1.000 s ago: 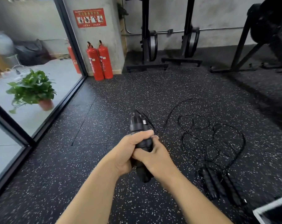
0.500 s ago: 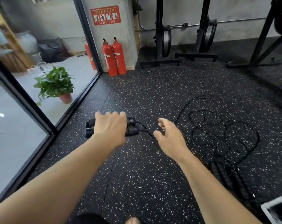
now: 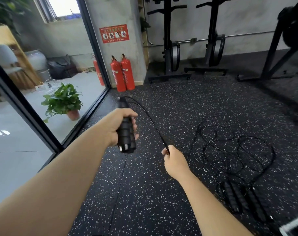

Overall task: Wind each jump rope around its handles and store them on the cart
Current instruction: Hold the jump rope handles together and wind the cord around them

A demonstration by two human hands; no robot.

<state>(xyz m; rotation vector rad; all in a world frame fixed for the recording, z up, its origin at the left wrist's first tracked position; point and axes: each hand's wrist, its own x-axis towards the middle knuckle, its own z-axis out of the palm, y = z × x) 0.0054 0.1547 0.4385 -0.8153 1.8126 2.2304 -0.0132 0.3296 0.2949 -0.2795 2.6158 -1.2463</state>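
Since half a second ago, we have turned the paired handles [image 3: 126,133] from level to nearly upright in the left hand [image 3: 114,126], whose fingers clench round them. The right hand [image 3: 174,161], then open, now pinches the cord [image 3: 149,119], stretched between both hands above the floor [image 3: 162,201]. Risks, as we judge them: the trailing cord appears to lie among the other ropes [image 3: 230,150] on the floor, so winding may drag or knot them. Slack turns could slip off. A weak left grip would let the handles splay.
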